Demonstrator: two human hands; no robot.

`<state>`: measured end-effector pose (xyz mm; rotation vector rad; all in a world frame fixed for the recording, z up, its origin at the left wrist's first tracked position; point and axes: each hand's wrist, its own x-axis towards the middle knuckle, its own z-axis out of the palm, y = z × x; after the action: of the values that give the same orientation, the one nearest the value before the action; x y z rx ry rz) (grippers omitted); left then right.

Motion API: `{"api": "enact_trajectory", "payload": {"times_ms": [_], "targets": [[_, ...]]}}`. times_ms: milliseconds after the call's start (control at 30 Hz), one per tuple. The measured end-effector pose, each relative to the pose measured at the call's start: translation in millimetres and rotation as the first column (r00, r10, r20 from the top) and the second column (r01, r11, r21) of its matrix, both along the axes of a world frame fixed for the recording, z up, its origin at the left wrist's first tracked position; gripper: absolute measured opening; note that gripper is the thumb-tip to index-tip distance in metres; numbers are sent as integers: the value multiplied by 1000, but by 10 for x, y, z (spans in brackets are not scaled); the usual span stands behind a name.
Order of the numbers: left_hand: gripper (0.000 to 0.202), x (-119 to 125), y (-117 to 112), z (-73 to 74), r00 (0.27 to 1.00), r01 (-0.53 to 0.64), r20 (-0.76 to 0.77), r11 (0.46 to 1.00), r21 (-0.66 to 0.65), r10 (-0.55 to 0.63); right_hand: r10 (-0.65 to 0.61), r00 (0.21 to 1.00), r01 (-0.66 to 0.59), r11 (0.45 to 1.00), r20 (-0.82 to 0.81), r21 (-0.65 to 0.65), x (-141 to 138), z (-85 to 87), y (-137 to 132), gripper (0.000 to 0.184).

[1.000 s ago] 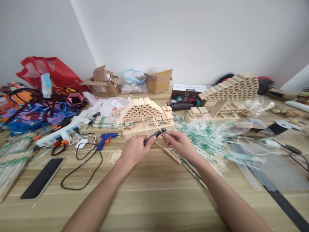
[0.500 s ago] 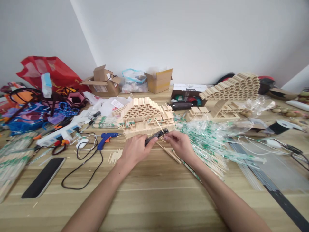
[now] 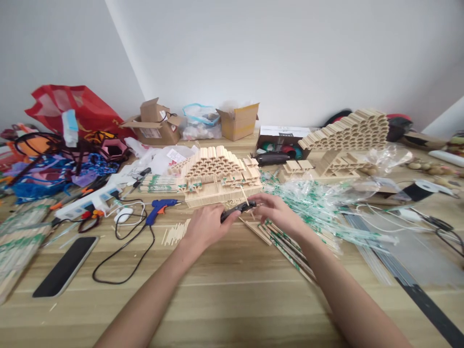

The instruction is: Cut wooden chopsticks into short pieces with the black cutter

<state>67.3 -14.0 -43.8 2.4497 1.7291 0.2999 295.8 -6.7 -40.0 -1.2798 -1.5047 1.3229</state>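
Note:
My left hand [image 3: 207, 223] is closed around a dark hand tool [image 3: 234, 211] that looks like pliers or cutters, its head pointing right. A thin pale wooden stick [image 3: 244, 194] stands tilted at the tool's head. Beside that head is my right hand [image 3: 277, 211], fingers curled at the lower part of the stick; its fingertips are partly hidden. Just beyond both hands sits a stepped structure of glued wooden sticks [image 3: 213, 169]. Short cut sticks [image 3: 175, 234] lie left of my left hand. Longer sticks [image 3: 286, 244], some in green-printed wrappers, lie under my right forearm.
A blue glue gun [image 3: 158, 211] with its black cable lies left, near a phone [image 3: 65, 267] and a white power strip [image 3: 89, 200]. Green-printed plastic wrappers [image 3: 308, 203] spread to the right. Another stick structure [image 3: 350, 130] stands behind them. Cardboard boxes [image 3: 239, 122] line the wall.
My right hand has shifted slightly right and its fingers have loosened somewhat. The tool has moved a little to the right, and the stick at its head stands more upright and lower.

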Motion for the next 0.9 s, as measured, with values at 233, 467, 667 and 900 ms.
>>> {"api": "enact_trajectory", "payload": {"times_ms": [233, 467, 667, 900], "targets": [[75, 93, -57, -54, 998, 47, -34, 999, -13, -47, 8, 996, -16, 996, -89, -90, -48, -13, 0, 29], [80, 140, -68, -98, 999, 32, -20, 998, -56, -33, -23, 999, 20, 998, -36, -62, -54, -77, 7, 31], [81, 150, -65, -123, 999, 28, -28, 998, -48, -29, -38, 999, 37, 997, -20, -64, -63, -102, 17, 26], [85, 147, -64, -140, 999, 26, -47, 999, -44, -28, -52, 999, 51, 996, -10, -76, -85, -123, 20, 21]]}}
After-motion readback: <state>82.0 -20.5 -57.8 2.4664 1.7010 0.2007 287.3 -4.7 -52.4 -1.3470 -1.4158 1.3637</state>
